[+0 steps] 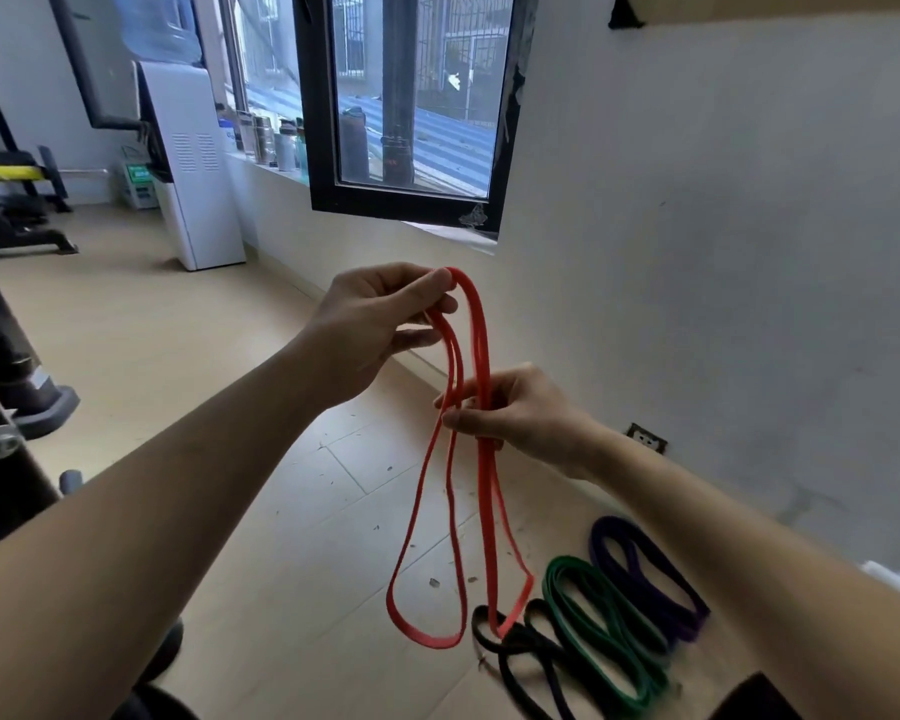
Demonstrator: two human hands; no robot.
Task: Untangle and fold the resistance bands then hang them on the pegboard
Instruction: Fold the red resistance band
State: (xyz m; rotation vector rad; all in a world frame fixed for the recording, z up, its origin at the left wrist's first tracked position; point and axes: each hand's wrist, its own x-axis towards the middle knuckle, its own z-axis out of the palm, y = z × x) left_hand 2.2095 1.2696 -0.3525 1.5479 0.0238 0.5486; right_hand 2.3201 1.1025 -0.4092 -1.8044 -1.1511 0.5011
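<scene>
Beside a white wall (723,226) and over a pale tiled floor (178,356), a person stands below a dark-framed window (406,96), holding a red band (480,335) that hangs in long doubled loops. The left hand (370,330) pinches the band's top bend between thumb and fingertips, while the right hand (520,413), lower down, curls its fingers round the strands. A green band (567,563), a purple band (614,523) and a black band (479,628) lie looped side by side on the floor near the wall.
</scene>
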